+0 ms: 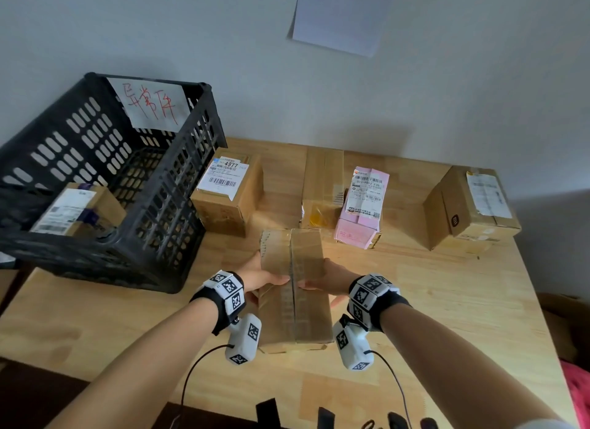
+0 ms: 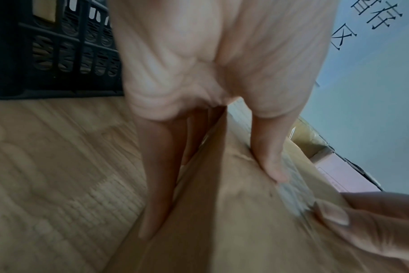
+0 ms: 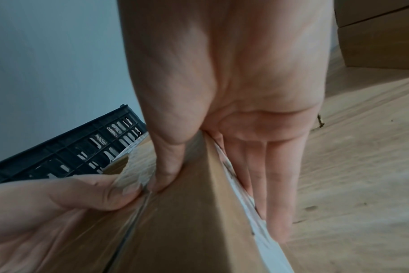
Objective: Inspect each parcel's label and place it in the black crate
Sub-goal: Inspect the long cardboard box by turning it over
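A plain brown cardboard parcel (image 1: pixel 293 301) with a taped centre seam is held above the wooden table (image 1: pixel 431 317) by both hands. My left hand (image 1: pixel 271 278) grips its left edge, thumb on top and fingers down the side (image 2: pixel 213 194). On the opposite edge my right hand (image 1: pixel 324 283) grips the same way (image 3: pixel 217 203). A white label strip (image 3: pixel 257 212) runs along the parcel's right side under the right fingers. The black crate (image 1: pixel 175 205) stands at the left, with one labelled parcel (image 1: pixel 76 210) inside.
Behind the held parcel lie a box with a 4977 label (image 1: pixel 228 186), a flat brown box (image 1: pixel 322 179), a pink parcel (image 1: pixel 364 202) and a brown box at the right (image 1: pixel 472 205). A paper sign (image 1: pixel 153 108) hangs on the crate.
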Motion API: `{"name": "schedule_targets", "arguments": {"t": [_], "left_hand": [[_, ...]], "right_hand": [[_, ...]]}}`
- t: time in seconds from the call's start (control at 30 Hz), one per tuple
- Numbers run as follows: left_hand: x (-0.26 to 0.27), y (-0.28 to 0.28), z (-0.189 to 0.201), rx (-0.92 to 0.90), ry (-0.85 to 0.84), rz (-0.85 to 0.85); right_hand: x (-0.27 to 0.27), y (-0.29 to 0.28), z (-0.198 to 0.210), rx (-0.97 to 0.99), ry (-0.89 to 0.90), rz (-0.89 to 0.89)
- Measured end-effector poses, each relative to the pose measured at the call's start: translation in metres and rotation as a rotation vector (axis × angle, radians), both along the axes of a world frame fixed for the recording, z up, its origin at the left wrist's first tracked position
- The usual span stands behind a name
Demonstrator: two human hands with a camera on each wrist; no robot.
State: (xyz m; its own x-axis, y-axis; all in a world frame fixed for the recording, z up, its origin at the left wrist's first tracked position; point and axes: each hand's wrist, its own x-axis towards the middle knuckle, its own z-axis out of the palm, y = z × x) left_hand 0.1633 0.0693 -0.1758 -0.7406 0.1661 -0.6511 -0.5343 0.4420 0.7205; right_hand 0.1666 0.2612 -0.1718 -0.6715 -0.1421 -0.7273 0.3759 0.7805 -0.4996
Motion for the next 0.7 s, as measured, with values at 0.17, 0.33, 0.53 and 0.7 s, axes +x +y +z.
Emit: {"name": "schedule_targets", "arguments": {"t": [0.17,0.33,0.53,0.7], "left_hand": [[0.003,0.0,0.004,-0.006,0.003,0.01],[0.015,0.002,0.003,-0.029,0.041,0.083],[0.026,-0.002,0.016,-0.029,-0.003,0.15],[0.022,-0.018,0.049,0.021,-0.069,0.164]], "right_hand": [[0.006,0.0,0.006,0.002,0.006,-0.009],[0.014,-0.001,0.005,-0.035,0.038,-0.048],[0.026,0.001,0.013,-0.081,0.038,-0.181],[0.015,0.002,0.031,-0.159,-0.006,-0.236]]}}
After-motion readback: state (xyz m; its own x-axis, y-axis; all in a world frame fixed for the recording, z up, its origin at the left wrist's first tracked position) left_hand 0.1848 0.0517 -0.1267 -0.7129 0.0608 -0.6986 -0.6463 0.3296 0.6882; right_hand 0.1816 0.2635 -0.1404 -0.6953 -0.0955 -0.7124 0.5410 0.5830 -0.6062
